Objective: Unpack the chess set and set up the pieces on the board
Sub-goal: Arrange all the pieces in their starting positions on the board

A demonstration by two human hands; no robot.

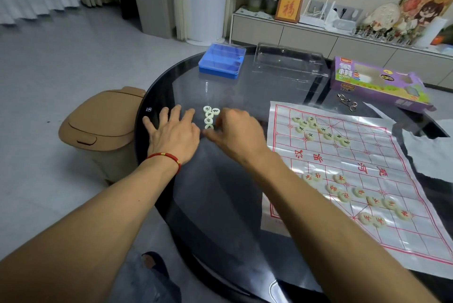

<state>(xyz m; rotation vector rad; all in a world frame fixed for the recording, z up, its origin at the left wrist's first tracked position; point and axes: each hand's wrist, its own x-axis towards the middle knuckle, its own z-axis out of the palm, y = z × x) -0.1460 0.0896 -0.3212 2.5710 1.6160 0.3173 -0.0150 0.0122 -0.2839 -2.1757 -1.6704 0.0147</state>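
Observation:
A paper chess board point(362, 170) with red grid lines lies on the right of the round dark glass table point(220, 204). Several round cream pieces with dark characters point(321, 129) sit at its far end, and several with red characters point(358, 194) at its near end. A small cluster of loose cream pieces point(209, 116) lies on the glass left of the board. My left hand point(174, 131) rests flat on the glass with fingers spread, just left of the cluster. My right hand point(237, 131) has its fingers curled at the cluster's right side; what they hold is hidden.
A blue plastic case point(221, 61), a clear plastic lid point(289, 62) and a purple chess box point(377, 81) stand at the table's far side. Metal scissors point(346, 101) lie beyond the board. A tan lidded bin point(103, 126) stands on the floor at left.

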